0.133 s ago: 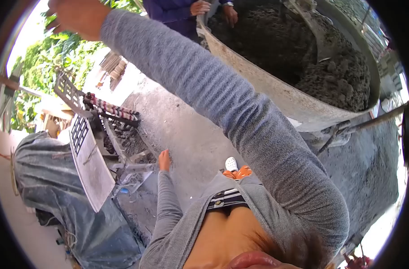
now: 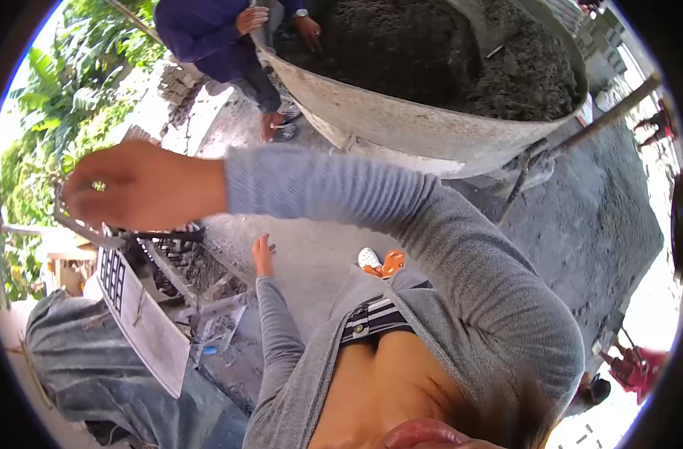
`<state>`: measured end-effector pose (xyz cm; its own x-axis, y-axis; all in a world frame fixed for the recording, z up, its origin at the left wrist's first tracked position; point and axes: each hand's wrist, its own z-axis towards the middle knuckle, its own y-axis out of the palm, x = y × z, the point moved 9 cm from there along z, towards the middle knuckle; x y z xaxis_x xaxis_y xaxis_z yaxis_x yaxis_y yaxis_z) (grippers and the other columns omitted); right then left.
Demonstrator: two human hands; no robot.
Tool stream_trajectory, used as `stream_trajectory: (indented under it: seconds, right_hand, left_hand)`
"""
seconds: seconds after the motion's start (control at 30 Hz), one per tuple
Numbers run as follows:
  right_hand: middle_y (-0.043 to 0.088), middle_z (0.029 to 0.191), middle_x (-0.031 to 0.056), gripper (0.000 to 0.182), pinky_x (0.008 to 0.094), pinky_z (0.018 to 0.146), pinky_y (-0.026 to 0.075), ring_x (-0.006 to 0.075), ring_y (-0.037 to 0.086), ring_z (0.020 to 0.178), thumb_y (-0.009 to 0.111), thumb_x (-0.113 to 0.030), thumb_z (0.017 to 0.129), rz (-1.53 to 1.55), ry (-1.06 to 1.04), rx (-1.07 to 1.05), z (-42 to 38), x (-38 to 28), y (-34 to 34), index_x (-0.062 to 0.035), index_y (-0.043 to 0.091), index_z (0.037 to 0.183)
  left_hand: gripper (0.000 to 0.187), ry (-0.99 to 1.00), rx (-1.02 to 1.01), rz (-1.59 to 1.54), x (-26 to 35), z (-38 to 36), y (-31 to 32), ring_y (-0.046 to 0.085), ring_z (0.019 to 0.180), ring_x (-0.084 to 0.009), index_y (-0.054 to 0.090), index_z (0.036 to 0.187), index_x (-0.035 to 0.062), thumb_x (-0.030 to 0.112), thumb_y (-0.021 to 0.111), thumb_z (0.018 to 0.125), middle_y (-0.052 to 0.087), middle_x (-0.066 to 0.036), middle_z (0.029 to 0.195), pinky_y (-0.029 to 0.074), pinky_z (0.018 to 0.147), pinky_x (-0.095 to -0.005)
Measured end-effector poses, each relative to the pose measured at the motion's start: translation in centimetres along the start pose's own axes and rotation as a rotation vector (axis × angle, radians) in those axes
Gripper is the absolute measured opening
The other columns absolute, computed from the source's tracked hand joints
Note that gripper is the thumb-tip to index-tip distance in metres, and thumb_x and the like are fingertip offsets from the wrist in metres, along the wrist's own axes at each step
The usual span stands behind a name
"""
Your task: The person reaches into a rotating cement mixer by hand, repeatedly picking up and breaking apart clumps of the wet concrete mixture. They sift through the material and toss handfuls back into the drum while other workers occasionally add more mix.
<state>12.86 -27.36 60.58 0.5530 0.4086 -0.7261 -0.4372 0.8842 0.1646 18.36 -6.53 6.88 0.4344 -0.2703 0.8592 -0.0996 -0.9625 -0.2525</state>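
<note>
My right hand (image 2: 143, 187), blurred by motion, reaches across to the left at the end of a grey sleeve. Its fingers curl loosely with a small gap between them, and nothing shows in it. Below it stands a dirty metal frame (image 2: 166, 266) with a pale panel (image 2: 143, 329) leaning on its near side, dark rectangles along the panel's upper end. My left hand (image 2: 263, 256) hangs low beside my body, fingers apart, holding nothing, just right of the frame.
A large round tub (image 2: 401, 120) of dark grey wet mix stands ahead on the right. A person in dark blue (image 2: 207, 37) rests both hands at its rim. A pole (image 2: 611, 116) juts out at right. Grey tarp (image 2: 80, 359) covers something at lower left.
My right hand has come down from the top left to above the frame. The view has shifted, so the tub and the other person sit higher and further left.
</note>
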Motion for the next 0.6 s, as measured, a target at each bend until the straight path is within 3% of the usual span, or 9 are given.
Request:
stream_trajectory:
  seconds: [0.07,0.13,0.2,0.27,0.33,0.37,0.5,0.57,0.6]
  right_hand:
    - [0.068,0.091,0.0155,0.03,0.0333,0.069,0.051,0.0228,0.067,0.076,0.057,-0.028,0.091,-0.186,0.133,-0.042,-10.3,8.0,-2.2,-0.0018,0.066,0.102]
    - [0.068,0.096,0.0161,0.033,0.0374,0.076,0.052,0.0276,0.067,0.083,0.058,-0.03,0.09,-0.59,0.415,-0.051,-22.6,16.2,-7.4,-0.0026,0.066,0.106]
    - [0.067,0.107,0.0162,0.035,0.0385,0.085,0.049,0.0302,0.064,0.097,0.057,-0.03,0.09,-0.659,0.831,0.065,-35.2,16.6,-13.8,-0.0024,0.064,0.111]
    - [0.067,0.108,0.0146,0.039,0.0362,0.086,0.049,0.0254,0.063,0.1,0.06,-0.031,0.089,-0.605,1.044,0.276,-44.4,12.0,-20.3,-0.0012,0.063,0.114]
    - [0.068,0.099,0.0106,0.035,0.0298,0.078,0.051,0.0176,0.065,0.09,0.06,-0.024,0.091,-0.437,1.116,0.669,-50.5,3.9,-25.6,0.002,0.062,0.114]
    - [0.067,0.099,0.0085,0.034,0.028,0.077,0.051,0.0152,0.065,0.087,0.057,-0.024,0.094,-0.528,1.139,0.78,-52.2,-0.8,-28.0,0.0022,0.061,0.115]
    - [0.067,0.104,0.0069,0.034,0.0287,0.08,0.052,0.0153,0.065,0.088,0.054,-0.026,0.096,-0.79,0.852,1.182,-55.5,-17.0,-35.2,-0.0007,0.061,0.119]
    - [0.067,0.103,0.007,0.033,0.0289,0.081,0.052,0.0148,0.065,0.087,0.054,-0.026,0.097,-0.941,0.681,1.314,-56.2,-22.5,-38.0,-0.0013,0.062,0.117]
    - [0.067,0.103,0.007,0.033,0.0289,0.081,0.052,0.0148,0.065,0.087,0.054,-0.026,0.097,-0.936,0.695,1.309,-56.2,-23.4,-39.5,-0.0013,0.062,0.117]
  left_hand:
    - [0.035,0.14,-0.032,-0.173,1.2,-1.1,4.1,0.061,0.096,-0.0197,0.058,0.121,0.0083,0.03,0.051,0.095,0.057,-0.006,0.117,0.049,0.076,-0.0319]
    - [0.034,0.177,-0.114,-0.132,3.8,-1.3,7.0,0.061,0.096,-0.0196,0.058,0.122,0.0079,0.028,0.05,0.095,0.057,-0.007,0.118,0.05,0.077,-0.0322]
    - [0.043,0.217,-0.211,-0.009,6.5,-2.7,9.4,0.061,0.103,-0.0229,0.052,0.128,0.0052,0.034,0.045,0.097,0.054,-0.009,0.13,0.048,0.088,-0.0362]
    - [0.043,0.239,-0.215,-0.026,8.9,-2.8,10.8,0.061,0.104,-0.0232,0.053,0.128,0.005,0.033,0.044,0.097,0.054,-0.01,0.13,0.049,0.088,-0.0363]
    - [0.038,0.292,-0.177,-0.096,13.8,-4.6,12.4,0.061,0.096,-0.0189,0.057,0.122,0.0032,0.029,0.045,0.097,0.058,-0.009,0.121,0.049,0.083,-0.0327]
    - [0.039,0.352,-0.151,-0.129,16.6,-4.7,13.1,0.061,0.097,-0.0197,0.056,0.122,0.0021,0.029,0.044,0.097,0.058,-0.01,0.121,0.049,0.084,-0.033]
    - [0.041,0.724,0.01,-0.181,30.1,-8.1,17.6,0.061,0.099,-0.0244,0.057,0.118,0.0003,0.031,0.038,0.097,0.058,-0.014,0.119,0.049,0.086,-0.0358]
    - [0.039,0.881,0.059,-0.191,35.8,-10.8,21.7,0.062,0.099,-0.0249,0.059,0.112,0.0006,0.029,0.039,0.094,0.058,-0.015,0.118,0.05,0.086,-0.0374]
    - [0.039,0.936,0.071,-0.156,37.7,-11.5,24.1,0.061,0.1,-0.0247,0.06,0.111,0.0009,0.029,0.039,0.093,0.058,-0.015,0.116,0.05,0.085,-0.0372]
